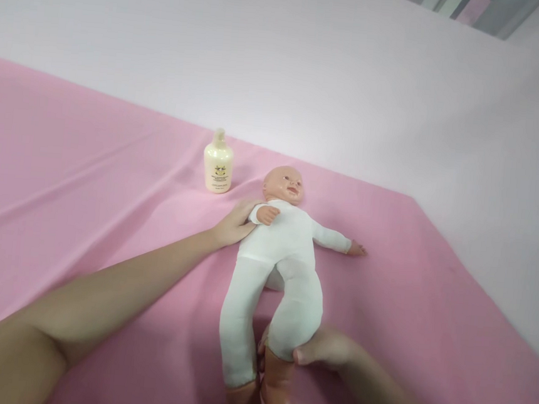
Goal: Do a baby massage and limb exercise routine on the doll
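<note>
1. Smooth pink cloth (88, 167), softly creased, spread wide.
2. Soft white-suited doll (278, 259) lying face-up at center.
3. Left hand (234, 224) cupping its shoulder at nine o'clock.
4. Right hand (323, 348) gripping one leg at five o'clock.
5. Rounded cream bottle (217, 165) upright at eleven o'clock.

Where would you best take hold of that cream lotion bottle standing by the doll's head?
Probably around the body of the bottle, coming from the near left side. It stands upright on the pink sheet, its rounded body wider than the small pump top, which offers little to hold. The doll and the left hand crowd its right side; the left lies open.
</note>
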The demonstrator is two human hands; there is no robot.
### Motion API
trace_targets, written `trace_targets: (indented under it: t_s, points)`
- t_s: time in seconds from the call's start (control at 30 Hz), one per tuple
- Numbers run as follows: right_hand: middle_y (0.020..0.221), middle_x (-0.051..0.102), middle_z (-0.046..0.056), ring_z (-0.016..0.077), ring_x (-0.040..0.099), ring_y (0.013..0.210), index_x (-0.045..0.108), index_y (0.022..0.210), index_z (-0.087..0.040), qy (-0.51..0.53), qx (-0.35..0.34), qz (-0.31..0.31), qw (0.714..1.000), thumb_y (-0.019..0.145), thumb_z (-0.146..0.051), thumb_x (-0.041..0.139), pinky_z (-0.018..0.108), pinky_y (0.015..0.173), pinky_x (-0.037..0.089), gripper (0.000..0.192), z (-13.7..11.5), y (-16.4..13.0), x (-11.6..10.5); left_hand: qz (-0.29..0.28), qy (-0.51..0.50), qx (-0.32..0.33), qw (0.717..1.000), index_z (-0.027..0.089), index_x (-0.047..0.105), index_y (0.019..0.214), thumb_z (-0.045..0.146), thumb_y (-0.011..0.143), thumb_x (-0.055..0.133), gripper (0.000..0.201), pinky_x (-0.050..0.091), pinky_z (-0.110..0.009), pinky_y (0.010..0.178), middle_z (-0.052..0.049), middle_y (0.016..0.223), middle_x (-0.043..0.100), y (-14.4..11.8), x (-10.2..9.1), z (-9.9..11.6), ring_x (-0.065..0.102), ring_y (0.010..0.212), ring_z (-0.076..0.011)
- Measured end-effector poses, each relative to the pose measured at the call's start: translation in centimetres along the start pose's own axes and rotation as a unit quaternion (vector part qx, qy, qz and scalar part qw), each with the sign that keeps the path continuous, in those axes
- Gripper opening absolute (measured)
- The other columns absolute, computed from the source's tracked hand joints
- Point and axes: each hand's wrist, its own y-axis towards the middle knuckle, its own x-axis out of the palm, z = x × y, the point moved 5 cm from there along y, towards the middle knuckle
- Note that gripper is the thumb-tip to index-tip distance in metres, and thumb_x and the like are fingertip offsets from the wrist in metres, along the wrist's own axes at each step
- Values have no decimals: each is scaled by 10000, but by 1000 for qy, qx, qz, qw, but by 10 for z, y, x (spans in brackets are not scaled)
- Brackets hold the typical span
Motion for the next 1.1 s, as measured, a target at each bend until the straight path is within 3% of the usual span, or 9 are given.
trace_targets:
  t_s: [0.57, 1.1]
  points:
    - [1190, 800, 107, 284, 720, 1194, 832, 1141, -205, 0, -25, -27, 999, 805, -500, 851, 364, 1058, 529, 447, -5, 2, 4, -5, 9, -12, 1000, 192, 641, 1281, 449, 1007, 597, 378, 529, -491, 1011, -129, 1238, 718, -1, 0, -3, 666, 1114, -309]
    - [1217, 783, 144, 320, 707, 1228, 816, 1177, -178, -13, -21, -18, 1000, 800, -528, 849, 438, 1126, 490, 516, -2, 2, 0, -6, -3, -6, 1000, 176, 635, 1285, 445, 1005, 592, 390, 529, -489, 1005, -136, 1228, 717, -1, 0, -2, 662, 1124, -313]
